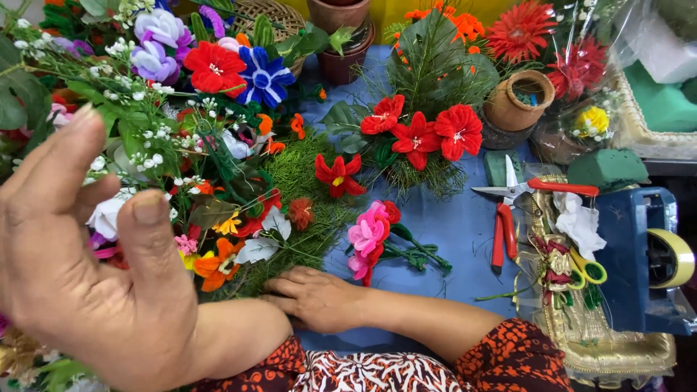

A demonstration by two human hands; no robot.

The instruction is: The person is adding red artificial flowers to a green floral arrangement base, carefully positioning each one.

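Observation:
My left hand [80, 268] is raised close to the camera at the left, palm toward me and fingers apart, holding nothing. Just behind it is a dense mixed bouquet [196, 167] of white sprigs, orange, red and purple artificial flowers. Lower down, my right hand [312, 296] rests flat on the blue table cover [450, 232], its fingertips touching the edge of a green fern-like mat [305, 181]. A pink flower bunch [369, 234] lies just above and to the right of that hand. One red flower [337, 176] lies on the fern.
Red-handled scissors [508, 193] lie to the right, beside a blue tape dispenser [639, 254] and a golden tray [610, 348]. A clay pot [517, 101], green foam block [607, 168], red flower cluster [417, 131] and wicker basket [272, 13] stand further back.

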